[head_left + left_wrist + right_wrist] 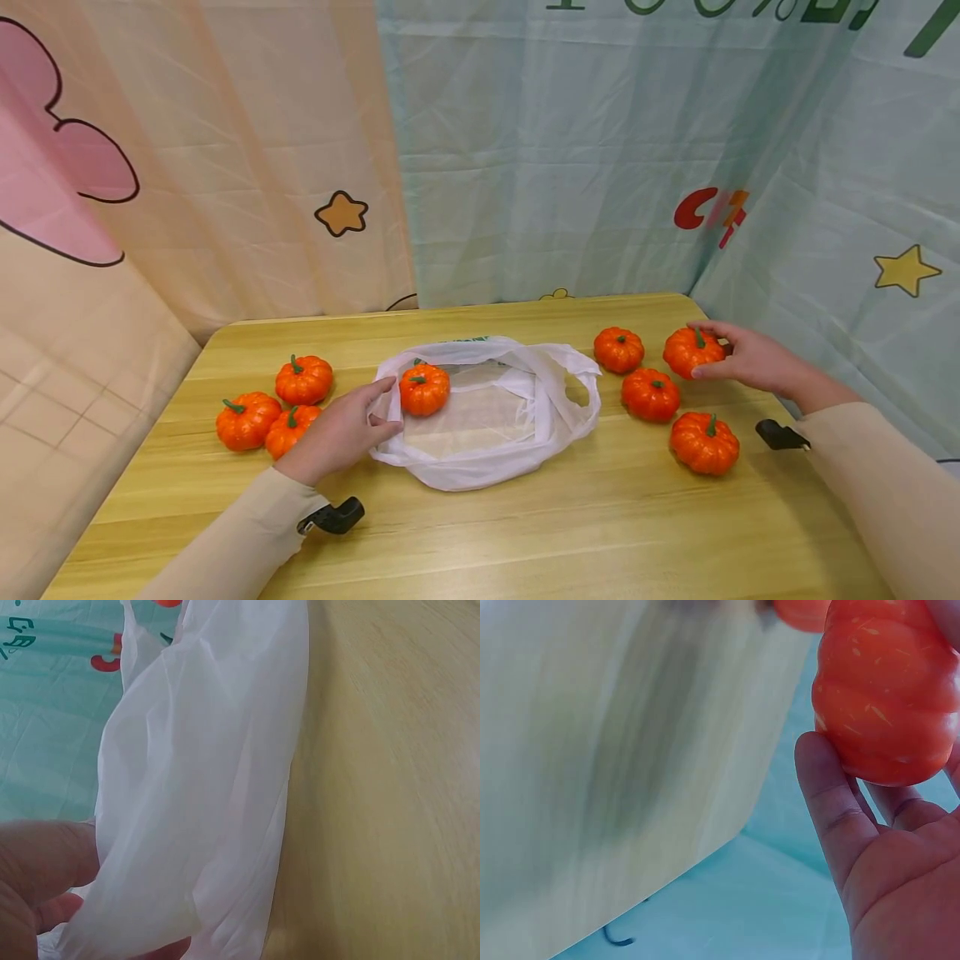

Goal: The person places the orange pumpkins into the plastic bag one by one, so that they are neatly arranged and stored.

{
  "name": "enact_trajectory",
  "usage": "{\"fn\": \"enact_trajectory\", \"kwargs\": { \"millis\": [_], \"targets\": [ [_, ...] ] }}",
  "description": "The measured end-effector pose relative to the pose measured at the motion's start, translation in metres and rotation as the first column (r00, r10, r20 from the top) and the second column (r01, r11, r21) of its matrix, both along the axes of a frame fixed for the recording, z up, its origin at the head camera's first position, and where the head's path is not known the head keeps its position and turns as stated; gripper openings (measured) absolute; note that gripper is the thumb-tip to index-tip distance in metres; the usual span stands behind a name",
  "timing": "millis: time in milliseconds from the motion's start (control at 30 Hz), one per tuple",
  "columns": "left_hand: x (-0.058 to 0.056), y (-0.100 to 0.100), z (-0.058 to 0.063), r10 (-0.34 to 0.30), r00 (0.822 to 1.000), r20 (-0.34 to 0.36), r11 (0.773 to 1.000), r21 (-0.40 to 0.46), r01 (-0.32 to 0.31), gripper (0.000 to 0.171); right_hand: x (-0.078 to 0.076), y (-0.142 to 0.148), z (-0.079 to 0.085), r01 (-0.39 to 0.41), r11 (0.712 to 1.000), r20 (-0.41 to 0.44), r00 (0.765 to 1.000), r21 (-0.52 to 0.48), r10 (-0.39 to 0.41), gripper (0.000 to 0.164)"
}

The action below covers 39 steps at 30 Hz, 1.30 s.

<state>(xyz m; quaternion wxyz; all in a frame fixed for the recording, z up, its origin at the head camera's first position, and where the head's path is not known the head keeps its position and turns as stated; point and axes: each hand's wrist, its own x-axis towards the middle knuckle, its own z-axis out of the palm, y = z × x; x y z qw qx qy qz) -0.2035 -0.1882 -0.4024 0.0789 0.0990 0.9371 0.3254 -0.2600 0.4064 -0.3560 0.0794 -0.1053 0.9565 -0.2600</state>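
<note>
With thumb and fingers my left hand pinches the left rim of a white plastic bag, whose mouth lies spread open in the middle of the table. Close up in the left wrist view, the thin film of the bag runs between the thumb and the other fingers. Inside the bag, near that hand, is one small orange pumpkin. At the right back my right hand grips another pumpkin by its sides; its ribbed orange skin fills the fingers in the right wrist view.
Several pumpkins stand on the wooden table. Right of the bag are a back one, a middle one and a front one. Left are three more, one partly behind my left hand. Printed curtains border the table.
</note>
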Motion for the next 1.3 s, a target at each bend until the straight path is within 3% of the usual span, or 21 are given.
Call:
{"fn": "enact_trajectory", "kwargs": {
  "millis": [567,967,1300],
  "targets": [
    [0.000,0.000,-0.001,-0.001,1.000,0.001,1.000,0.010,0.001,0.076,-0.012,-0.053,0.026,-0.086,0.994,-0.034,0.996,-0.064,0.084,0.089],
    [0.001,0.002,0.001,0.004,1.000,0.006,1.000,0.017,-0.004,0.076,-0.015,-0.096,0.044,-0.141,0.973,-0.023,0.990,-0.181,0.139,0.084],
    [0.001,0.002,0.002,-0.001,1.000,-0.007,1.000,0.015,0.002,0.075,-0.017,-0.144,0.055,-0.226,0.954,-0.039,0.974,-0.196,0.223,0.081]
  ]
}}
